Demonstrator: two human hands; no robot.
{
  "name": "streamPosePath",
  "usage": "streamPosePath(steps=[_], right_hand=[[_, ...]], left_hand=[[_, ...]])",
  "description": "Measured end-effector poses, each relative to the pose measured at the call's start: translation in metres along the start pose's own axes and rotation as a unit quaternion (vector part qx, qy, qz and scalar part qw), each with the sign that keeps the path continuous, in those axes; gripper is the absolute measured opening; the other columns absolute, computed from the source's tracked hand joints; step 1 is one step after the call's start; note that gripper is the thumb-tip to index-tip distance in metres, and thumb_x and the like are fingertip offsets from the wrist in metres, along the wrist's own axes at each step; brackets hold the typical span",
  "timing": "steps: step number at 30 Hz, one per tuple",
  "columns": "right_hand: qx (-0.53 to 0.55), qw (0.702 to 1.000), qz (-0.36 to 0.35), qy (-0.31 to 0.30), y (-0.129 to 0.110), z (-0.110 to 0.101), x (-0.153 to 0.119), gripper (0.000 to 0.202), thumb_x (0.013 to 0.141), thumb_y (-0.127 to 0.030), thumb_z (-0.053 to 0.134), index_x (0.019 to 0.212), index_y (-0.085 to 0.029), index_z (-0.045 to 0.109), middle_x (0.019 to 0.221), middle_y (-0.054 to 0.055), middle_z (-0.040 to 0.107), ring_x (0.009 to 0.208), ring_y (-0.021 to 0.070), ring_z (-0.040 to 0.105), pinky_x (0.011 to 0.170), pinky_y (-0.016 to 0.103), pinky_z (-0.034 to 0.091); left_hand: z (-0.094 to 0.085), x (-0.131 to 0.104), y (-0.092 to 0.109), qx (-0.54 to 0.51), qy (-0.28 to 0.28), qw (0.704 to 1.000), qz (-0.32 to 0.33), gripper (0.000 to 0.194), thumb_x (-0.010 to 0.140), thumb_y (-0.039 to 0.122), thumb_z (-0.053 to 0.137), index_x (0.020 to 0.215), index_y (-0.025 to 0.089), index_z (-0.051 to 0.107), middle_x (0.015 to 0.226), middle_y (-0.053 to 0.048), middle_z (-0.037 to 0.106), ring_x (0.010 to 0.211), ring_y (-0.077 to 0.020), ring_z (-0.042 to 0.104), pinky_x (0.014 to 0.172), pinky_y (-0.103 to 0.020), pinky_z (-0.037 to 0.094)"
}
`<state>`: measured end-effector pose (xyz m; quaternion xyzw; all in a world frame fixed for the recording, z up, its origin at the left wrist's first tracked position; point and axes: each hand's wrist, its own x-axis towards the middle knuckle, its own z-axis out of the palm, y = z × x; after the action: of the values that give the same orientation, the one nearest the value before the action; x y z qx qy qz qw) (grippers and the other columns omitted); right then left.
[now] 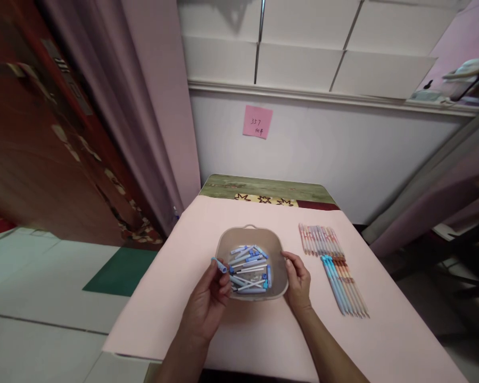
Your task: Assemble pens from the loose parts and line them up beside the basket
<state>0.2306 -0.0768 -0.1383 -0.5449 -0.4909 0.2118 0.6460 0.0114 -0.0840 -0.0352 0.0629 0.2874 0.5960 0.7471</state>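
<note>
Soft even daylight, faint shadows, edges warped, slightly blurry

A shallow beige plastic tub point(224, 246) of loose blue pen parts point(249, 268) sits on the pink-covered table point(171, 298). Left of the tub, the left hand point(207, 303) pinches a blue pen cap point(219, 265); the right hand point(298, 282) touches its right rim. Right of the tub lie rows of assembled pens point(335, 266).

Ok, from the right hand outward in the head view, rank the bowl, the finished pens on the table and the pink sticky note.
1. Bowl, touching the right hand on its left.
2. Finished pens, on the table to its right.
3. Pink sticky note, up on the far wall.
</note>
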Motion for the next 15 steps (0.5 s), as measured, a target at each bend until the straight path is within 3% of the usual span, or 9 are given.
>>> streamPosePath(steps=[7,11,15], right_hand=[[0.065,0.997,0.04,0.007,0.006,0.005,-0.003,0.038,0.087,-0.035,0.052,0.12,-0.017,0.057,0.109,0.011,0.065,0.098,0.0232,0.061,0.086,0.04,0.049],[0.09,0.993,0.071,0.022,0.007,0.004,0.001,0.037,0.087,-0.038,0.051,0.115,-0.014,0.059,0.106,0.014,0.066,0.091,0.0224,0.063,0.075,0.036,0.052],[0.054,0.995,0.056,0.069,-0.017,-0.007,0.025,0.034,0.086,-0.04,0.055,0.107,-0.015,0.062,0.097,0.011,0.068,0.076,0.0182,0.063,0.063,0.032,0.051]], left_hand=[[0.002,-0.003,0.004,-0.023,0.02,1.0,-0.006,0.013,0.086,0.01,0.053,0.078,0.011,0.063,0.072,-0.003,0.057,0.05,-0.0052,0.045,0.038,-0.013,0.038],[0.001,-0.005,0.005,-0.02,0.02,0.999,-0.017,0.014,0.087,0.008,0.05,0.083,0.01,0.063,0.075,-0.004,0.059,0.05,-0.0049,0.046,0.038,-0.013,0.039],[0.0,-0.005,0.007,-0.023,0.02,0.999,-0.022,0.014,0.088,0.008,0.049,0.088,0.009,0.063,0.076,-0.004,0.059,0.049,-0.0041,0.046,0.037,-0.012,0.039]])
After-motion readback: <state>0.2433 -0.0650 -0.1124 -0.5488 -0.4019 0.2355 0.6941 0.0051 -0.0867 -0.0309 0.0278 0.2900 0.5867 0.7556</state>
